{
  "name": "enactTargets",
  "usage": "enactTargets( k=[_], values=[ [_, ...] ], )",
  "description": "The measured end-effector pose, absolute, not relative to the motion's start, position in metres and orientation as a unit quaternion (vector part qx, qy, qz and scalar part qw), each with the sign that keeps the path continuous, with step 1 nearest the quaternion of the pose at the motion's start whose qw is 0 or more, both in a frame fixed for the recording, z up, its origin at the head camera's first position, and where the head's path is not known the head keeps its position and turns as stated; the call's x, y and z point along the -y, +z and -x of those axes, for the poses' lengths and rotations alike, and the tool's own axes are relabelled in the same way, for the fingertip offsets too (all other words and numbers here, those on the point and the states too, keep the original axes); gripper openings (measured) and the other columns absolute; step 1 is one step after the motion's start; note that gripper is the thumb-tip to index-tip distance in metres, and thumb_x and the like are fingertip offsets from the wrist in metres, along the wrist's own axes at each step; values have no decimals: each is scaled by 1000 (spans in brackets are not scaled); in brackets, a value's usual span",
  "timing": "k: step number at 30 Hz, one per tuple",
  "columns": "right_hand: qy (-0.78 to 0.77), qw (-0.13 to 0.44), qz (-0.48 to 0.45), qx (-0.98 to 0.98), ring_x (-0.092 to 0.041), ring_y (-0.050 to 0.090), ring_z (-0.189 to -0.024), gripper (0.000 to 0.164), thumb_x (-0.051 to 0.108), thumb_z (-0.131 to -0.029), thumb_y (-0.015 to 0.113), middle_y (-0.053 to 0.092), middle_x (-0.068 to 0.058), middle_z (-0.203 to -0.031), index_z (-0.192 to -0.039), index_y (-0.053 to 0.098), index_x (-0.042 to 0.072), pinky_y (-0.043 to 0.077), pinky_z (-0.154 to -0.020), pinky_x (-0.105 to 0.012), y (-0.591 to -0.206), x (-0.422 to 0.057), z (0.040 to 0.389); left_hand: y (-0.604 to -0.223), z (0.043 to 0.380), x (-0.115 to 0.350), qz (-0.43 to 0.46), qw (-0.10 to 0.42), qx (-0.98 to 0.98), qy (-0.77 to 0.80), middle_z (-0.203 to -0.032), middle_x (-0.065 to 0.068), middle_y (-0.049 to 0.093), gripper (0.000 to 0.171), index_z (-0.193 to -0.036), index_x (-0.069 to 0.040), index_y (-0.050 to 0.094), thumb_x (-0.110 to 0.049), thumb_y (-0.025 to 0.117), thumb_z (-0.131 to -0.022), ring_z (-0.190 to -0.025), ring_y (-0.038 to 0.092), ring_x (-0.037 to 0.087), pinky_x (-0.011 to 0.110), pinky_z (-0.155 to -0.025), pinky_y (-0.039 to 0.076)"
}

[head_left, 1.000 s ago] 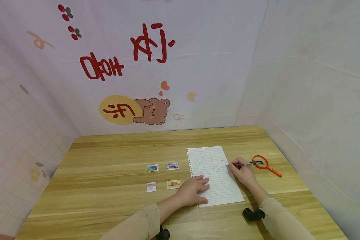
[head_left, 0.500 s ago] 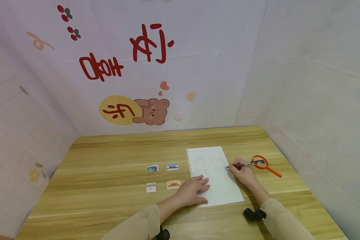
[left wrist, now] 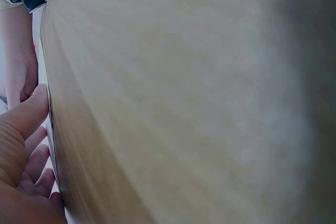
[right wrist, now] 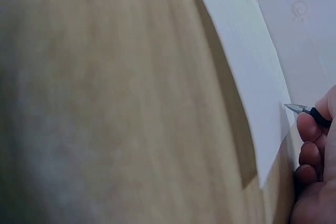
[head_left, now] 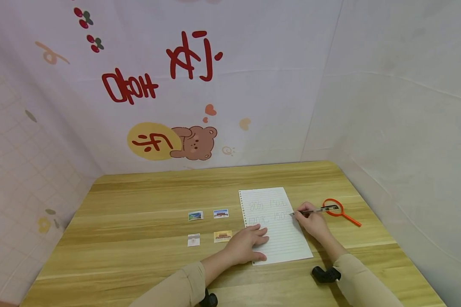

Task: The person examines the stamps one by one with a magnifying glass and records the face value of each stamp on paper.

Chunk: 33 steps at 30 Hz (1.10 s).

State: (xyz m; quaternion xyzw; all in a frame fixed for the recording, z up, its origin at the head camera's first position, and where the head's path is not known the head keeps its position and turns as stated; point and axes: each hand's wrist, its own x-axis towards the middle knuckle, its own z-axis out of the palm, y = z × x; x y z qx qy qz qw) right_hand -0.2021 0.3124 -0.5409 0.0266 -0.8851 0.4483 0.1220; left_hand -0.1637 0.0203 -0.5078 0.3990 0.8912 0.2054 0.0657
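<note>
A lined sheet of paper with punched holes along its left edge lies on the table, bearing handwritten figures such as 80 and 150. My left hand rests flat on its lower left part, fingers spread. In my right hand I pinch a pen at the sheet's right side, its tip at the end of the second line of writing. The right wrist view shows the pen's metal tip at the paper. Only the thumb side and fingers of my left hand appear in the left wrist view.
Left of the sheet lie several stamps: a green-blue one, a blue-and-red one, a pale one and a yellow one. An orange magnifying glass lies right of my right hand. A printed cloth hangs behind the table.
The pen tip has shifted by small amounts beside the second 150, and a little more writing shows there. My left hand, the paper and the stamps have stayed put.
</note>
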Motion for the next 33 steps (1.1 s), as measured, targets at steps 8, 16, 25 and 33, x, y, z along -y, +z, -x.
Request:
enactTargets(
  k=[8,16,25,33],
  values=[
    [452,128,-20,883,-11,50,-63,13,2,-85,69,61,-2,-74,-79,60,8,42,-55,-23,-541,-313,202,-509,163,-20,-399,63,-889,213,-146,-2,51,58,-132,-15,66,-40,80,-82,-141,38,19,31,-113,32],
    [472,100,-18,876,-12,51,-54,14,1,-84,66,58,-1,-68,-75,58,7,43,-49,-24,-539,-316,201,-510,162,-20,-397,66,-891,211,-146,-2,50,58,-132,-15,66,-40,80,-82,-141,37,18,31,-113,32],
    [442,93,-2,892,-13,54,-65,10,14,-89,71,63,1,-74,-83,64,10,43,-57,-24,-538,-314,200,-511,164,-19,-400,65,-890,208,-147,-2,50,58,-133,-15,65,-40,79,-83,-141,37,19,32,-114,31],
    [439,90,-6,894,-13,55,-69,10,14,-89,71,63,-1,-80,-86,64,9,45,-61,-23,-538,-313,202,-509,164,-19,-404,64,-889,206,-146,-1,50,58,-133,-15,65,-39,79,-83,-141,38,20,33,-114,31]
  ],
)
